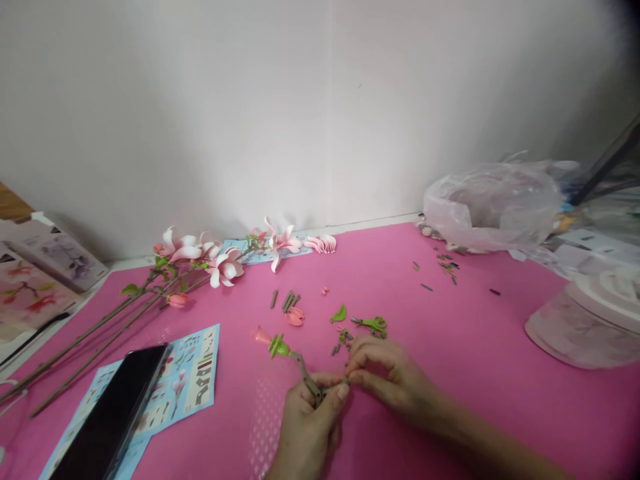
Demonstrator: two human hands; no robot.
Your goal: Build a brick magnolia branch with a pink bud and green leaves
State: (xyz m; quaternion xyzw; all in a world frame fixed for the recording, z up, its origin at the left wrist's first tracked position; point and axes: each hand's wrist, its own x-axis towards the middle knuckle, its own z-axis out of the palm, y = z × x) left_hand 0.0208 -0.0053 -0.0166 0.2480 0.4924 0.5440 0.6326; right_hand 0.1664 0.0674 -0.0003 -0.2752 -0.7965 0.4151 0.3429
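Observation:
My left hand (pixel 311 417) is closed around a brown toy flower stem (pixel 306 377), which carries a green piece (pixel 279 345) and a translucent pink tip (pixel 260 335). Thumb and fingers of my right hand (pixel 383 373) are pinched together at the left thumb's tip; whatever they grip is too small to name. Just beyond the hands lie several small brown and green pieces (pixel 345 339), green scissors-like parts (pixel 374 325) and a green leaf (pixel 339 314). Pink petals (pixel 295 317) rest beside several short brown stem pieces (pixel 290 301).
Assembled magnolia branches (pixel 225 267) lie at the left. A phone (pixel 115 413) rests on a printed instruction sheet (pixel 205 360). Loose bits (pixel 447 267), a plastic bag (pixel 493 200) and a pinkish container (pixel 580 327) occupy the right. Stacked pink petals (pixel 321 245) lie near the wall.

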